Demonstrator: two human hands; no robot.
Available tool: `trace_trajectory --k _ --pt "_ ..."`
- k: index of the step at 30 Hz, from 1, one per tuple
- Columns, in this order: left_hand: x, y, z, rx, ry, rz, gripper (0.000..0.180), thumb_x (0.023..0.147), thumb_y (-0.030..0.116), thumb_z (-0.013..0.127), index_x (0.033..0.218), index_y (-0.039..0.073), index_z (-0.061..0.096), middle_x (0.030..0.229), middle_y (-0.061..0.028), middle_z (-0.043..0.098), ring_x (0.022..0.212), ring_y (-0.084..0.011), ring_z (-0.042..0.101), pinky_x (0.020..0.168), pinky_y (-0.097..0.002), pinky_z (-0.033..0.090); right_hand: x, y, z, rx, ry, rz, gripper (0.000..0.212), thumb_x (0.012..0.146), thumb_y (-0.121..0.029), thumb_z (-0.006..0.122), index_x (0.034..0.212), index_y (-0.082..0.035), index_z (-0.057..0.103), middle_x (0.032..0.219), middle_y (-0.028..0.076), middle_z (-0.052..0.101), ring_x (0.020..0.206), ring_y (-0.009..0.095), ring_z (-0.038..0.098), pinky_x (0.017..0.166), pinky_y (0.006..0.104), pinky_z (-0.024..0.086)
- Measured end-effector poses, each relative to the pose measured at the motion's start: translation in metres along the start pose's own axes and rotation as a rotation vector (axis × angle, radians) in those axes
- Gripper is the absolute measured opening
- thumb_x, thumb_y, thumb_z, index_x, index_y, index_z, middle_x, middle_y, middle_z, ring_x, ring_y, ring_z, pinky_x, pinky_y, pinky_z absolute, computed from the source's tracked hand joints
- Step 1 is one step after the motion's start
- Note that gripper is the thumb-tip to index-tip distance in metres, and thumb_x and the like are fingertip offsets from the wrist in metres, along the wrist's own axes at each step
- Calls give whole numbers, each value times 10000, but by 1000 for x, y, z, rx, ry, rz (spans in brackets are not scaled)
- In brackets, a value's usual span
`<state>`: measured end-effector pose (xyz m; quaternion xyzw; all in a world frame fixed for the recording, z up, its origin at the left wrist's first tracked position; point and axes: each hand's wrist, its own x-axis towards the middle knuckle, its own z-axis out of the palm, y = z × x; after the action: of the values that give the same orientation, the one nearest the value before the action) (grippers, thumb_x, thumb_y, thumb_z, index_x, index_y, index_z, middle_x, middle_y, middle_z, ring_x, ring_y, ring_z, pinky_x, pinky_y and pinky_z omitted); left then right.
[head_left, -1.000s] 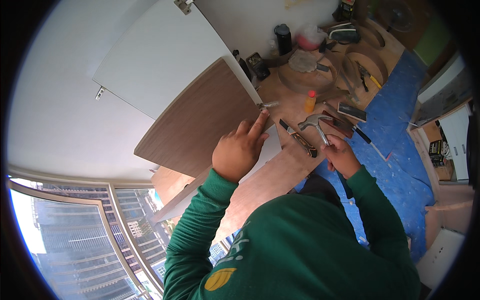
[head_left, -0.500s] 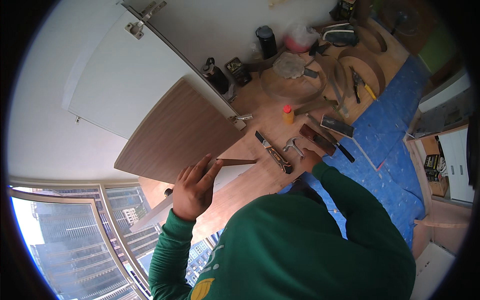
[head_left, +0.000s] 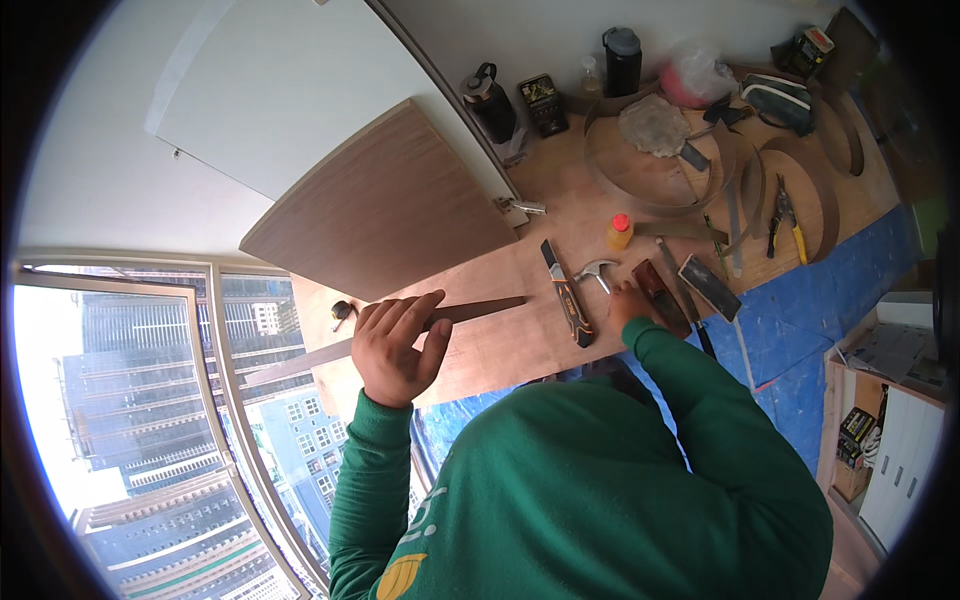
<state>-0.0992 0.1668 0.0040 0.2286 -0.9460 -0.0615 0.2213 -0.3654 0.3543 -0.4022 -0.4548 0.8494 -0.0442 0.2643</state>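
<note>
My left hand [head_left: 398, 348] lies over a long thin brown strip [head_left: 480, 310], fingers curled across it, holding it against the wooden floor board [head_left: 500, 350]. The strip runs from near the window to just short of a utility knife [head_left: 566, 296]. My right hand [head_left: 626, 300] rests on the board between a hammer [head_left: 598, 270] and a dark wooden block [head_left: 660, 296], touching or nearly touching both; its fingers are hidden from me. An open brown cabinet door [head_left: 385, 205] stands just beyond the strip.
Coils of edge band [head_left: 655, 195], pliers [head_left: 785, 215], a small orange-capped bottle [head_left: 620, 231], two dark flasks [head_left: 490, 100] and bags lie along the wall. Blue floor covering [head_left: 800, 330] is at the right. A floor-to-ceiling window [head_left: 150, 420] is at the left.
My left hand has come away from the cabinet door's edge with the strip and brought it down flat on the board. My right hand stays by the hammer.
</note>
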Motion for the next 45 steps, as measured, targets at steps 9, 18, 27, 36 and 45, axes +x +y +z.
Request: trace_trajectory --k 9,18,27,36,45 --pt "-2 -6 3 -44 45 19 319 877 188 806 1152 26 794 904 -112 785 812 -297 735 768 -406 545 -6 16 -17 206 183 -178 163 991 -152 662 1112 -43 666 1225 215 682 1134 420 690 912 513 577" --pt "-1 -14 5 -22 25 53 274 947 169 743 1171 13 762 978 -151 792 839 -328 740 775 -430 537 -47 110 -72 358 303 194 110 1009 -154 693 1037 -48 687 1044 240 716 1049 481 686 877 550 550" --pt "-2 -16 5 -16 7 73 280 990 196 738 1192 3 754 1001 -168 793 846 -342 741 771 -433 543 -70 205 -68 310 533 116 101 931 -20 675 1031 -16 683 998 227 723 966 436 711 833 510 559" --pt "-2 -16 4 -36 14 84 280 1003 213 719 1174 -4 768 997 -171 799 833 -333 745 754 -423 549 -90 227 -46 318 407 269 327 886 -121 762 1187 -8 700 1191 259 679 1117 492 653 947 553 537" --pt "2 -11 -2 -101 -8 -12 217 953 133 743 1121 9 802 976 -147 808 825 -309 755 750 -414 563 -56 211 -58 39 343 205 709 857 -223 850 1481 -10 588 1389 257 596 1302 492 545 1115 566 491"
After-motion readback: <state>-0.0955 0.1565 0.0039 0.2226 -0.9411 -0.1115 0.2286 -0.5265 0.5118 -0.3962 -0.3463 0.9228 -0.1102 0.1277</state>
